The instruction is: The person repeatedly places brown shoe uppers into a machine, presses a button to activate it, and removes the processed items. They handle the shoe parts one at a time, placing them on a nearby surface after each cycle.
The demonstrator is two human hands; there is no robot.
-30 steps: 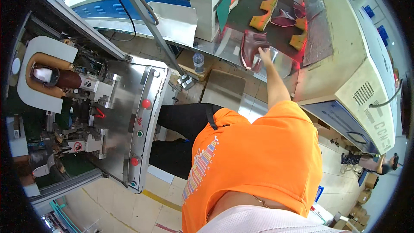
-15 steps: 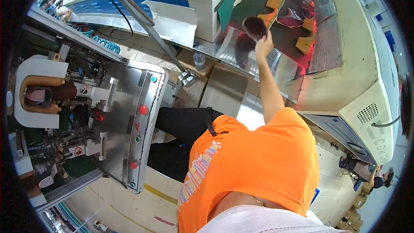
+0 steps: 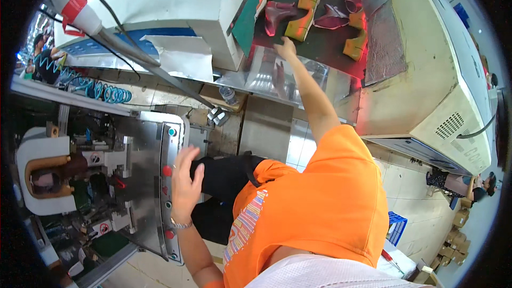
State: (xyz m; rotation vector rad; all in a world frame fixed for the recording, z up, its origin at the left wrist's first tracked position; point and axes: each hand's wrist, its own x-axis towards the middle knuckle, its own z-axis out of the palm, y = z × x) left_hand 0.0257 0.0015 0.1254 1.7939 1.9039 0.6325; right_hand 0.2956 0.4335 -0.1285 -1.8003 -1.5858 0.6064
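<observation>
My right hand [image 3: 287, 48] reaches out over the near edge of a dark conveyor belt [image 3: 326, 49], empty, with its fingers extended. Just beyond the fingertips lies a dark red shoe upper [image 3: 278, 15]. Beside it is a yellow-orange wedge sole [image 3: 305, 15], followed by another dark red upper [image 3: 332, 18] and more yellow-orange soles [image 3: 354, 45] under red light. Raised in front of the machine's button panel, my left hand [image 3: 186, 184] is empty, its fingers apart, with a band on the wrist.
On the left stands a machine [image 3: 146, 176] with red and green buttons and a U-shaped pad [image 3: 48, 168]. A slanting metal pole [image 3: 160, 69] crosses ahead. The cream oven housing [image 3: 410, 82] borders the belt. A bottle [image 3: 228, 95] stands below. A person [image 3: 469, 184] sits far right.
My right hand has set the dark red upper on the belt and let go, moving left. My left hand has come into view. The whole view has shifted slightly.
</observation>
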